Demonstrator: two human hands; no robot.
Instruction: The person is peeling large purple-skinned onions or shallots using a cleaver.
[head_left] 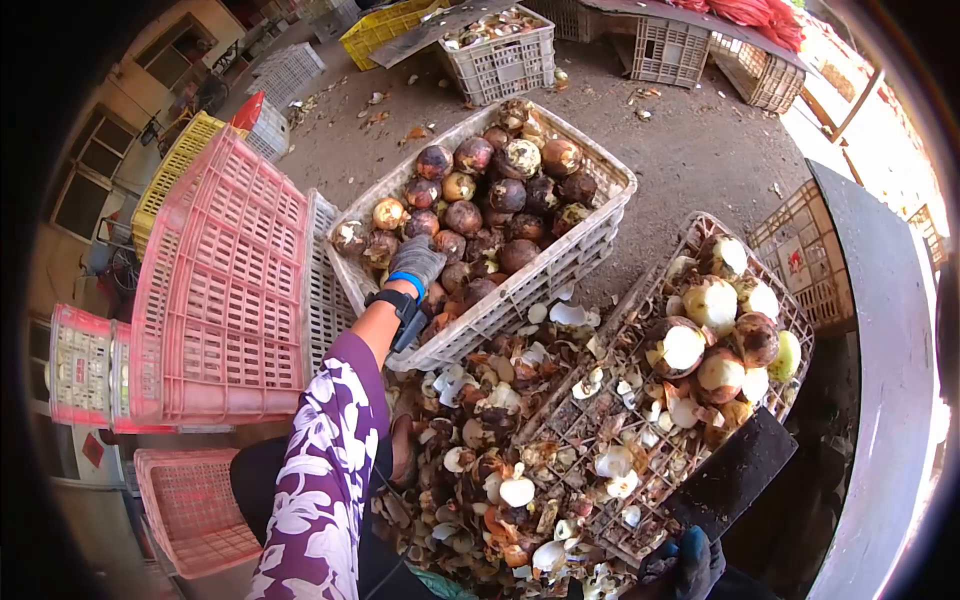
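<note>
My left hand [415,263], in a grey glove with a blue band and a dark watch at the wrist, reaches into a white plastic crate [485,318]. Its fingers lie over round, dark reddish-brown bulbs [463,217], some showing pale flesh. At the bottom right, my right hand [688,563], in a dark glove, is closed around the handle of a cleaver [735,472]. The handle is mostly hidden. The wide, dark blade rests over the near part of a slatted crate [590,440], where partly trimmed bulbs [712,305] with white cut faces are piled.
Peelings [500,450] heap on the ground between the two crates. Stacked pink crates [230,290] stand at the left, above a low pink basket [195,505]. A grey board [880,380] edges the right side. A crate of scraps [500,55] stands at the back.
</note>
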